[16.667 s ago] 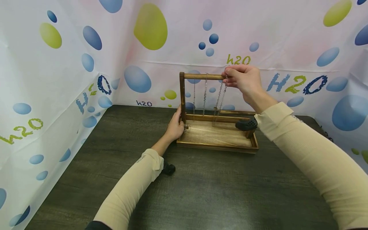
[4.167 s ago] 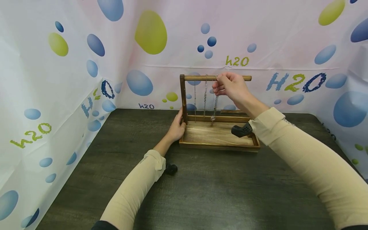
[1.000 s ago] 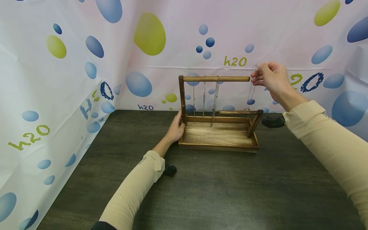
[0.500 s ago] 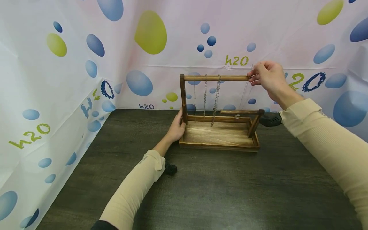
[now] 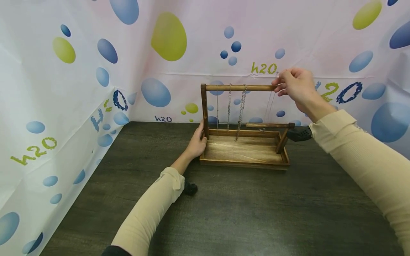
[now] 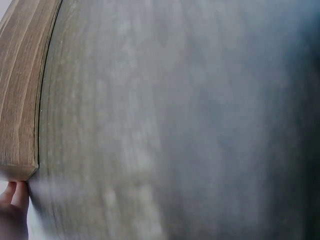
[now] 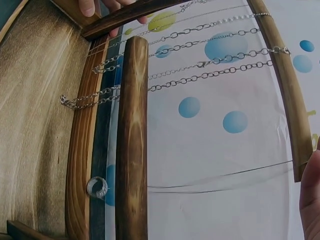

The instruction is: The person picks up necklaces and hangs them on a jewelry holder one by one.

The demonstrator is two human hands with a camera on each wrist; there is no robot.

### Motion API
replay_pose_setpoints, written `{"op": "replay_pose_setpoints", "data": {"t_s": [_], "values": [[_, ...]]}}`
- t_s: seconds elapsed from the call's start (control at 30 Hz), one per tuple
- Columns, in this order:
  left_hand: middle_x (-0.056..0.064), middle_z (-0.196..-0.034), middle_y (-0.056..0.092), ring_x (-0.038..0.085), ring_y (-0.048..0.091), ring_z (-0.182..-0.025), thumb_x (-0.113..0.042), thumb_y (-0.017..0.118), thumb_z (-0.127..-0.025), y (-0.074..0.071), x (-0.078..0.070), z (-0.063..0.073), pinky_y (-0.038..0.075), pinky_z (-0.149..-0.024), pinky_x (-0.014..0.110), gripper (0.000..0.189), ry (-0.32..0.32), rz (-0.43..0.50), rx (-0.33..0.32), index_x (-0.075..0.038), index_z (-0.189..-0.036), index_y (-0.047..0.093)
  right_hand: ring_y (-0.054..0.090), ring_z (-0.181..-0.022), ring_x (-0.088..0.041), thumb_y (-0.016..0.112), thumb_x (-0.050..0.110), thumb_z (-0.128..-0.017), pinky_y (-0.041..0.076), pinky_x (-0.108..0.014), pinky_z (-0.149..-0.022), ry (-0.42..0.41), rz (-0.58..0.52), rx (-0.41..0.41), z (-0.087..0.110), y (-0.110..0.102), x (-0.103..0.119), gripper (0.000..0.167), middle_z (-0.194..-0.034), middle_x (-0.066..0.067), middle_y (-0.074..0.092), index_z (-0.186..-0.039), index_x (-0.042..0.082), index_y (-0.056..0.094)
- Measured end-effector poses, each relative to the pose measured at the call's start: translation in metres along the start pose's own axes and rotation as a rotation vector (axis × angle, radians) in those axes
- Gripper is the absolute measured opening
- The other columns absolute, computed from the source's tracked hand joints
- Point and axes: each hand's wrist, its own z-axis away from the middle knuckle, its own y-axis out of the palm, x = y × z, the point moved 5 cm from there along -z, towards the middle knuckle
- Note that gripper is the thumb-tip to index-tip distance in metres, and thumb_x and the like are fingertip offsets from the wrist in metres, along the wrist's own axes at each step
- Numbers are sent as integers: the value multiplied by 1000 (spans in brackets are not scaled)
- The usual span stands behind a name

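My right hand [image 5: 298,85] pinches a fine necklace [image 7: 220,176] at the free right end of the stand's upper bar [image 5: 240,88]. Its thin strand hangs below the fingers, and the round silver pendant [image 7: 97,187] dangles behind the lower bar [image 7: 132,135]. In the right wrist view the strand crosses close to the bar's tip; whether it rests on the wood I cannot tell. My left hand [image 5: 195,144] grips the left end of the wooden jewelry stand [image 5: 245,164], thumb over the tray's edge. Several silver chains [image 7: 200,75] hang from the upper bar, one with pearly beads.
The stand's shorter lower bar [image 5: 269,125] juts left from a post on the right. A dark wood-grain table [image 5: 243,209] lies beneath, and a printed sheet with blue and green spots [image 5: 198,42] hangs behind. Black wrist cameras [image 5: 190,188] sit below both sleeves.
Over the last second my right hand has brought the necklace leftward from beyond the bar's tip to its end. Earlier it hung a thicker chain mid-bar. My left hand stays at the stand.
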Motion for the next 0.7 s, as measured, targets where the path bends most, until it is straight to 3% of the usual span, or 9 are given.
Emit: {"op": "replay_pose_setpoints", "data": {"t_s": [0.7], "values": [[16,-165,14,35,21,-149,14,35,-100,0,1,2,27,-116,44,79,-19,4,3,-18,-164,1,65,-67,-12,44,16,-105,54,-22,-60,-9,71,29,3,15,4,22,-84,0,70,-108,-1,57]]}}
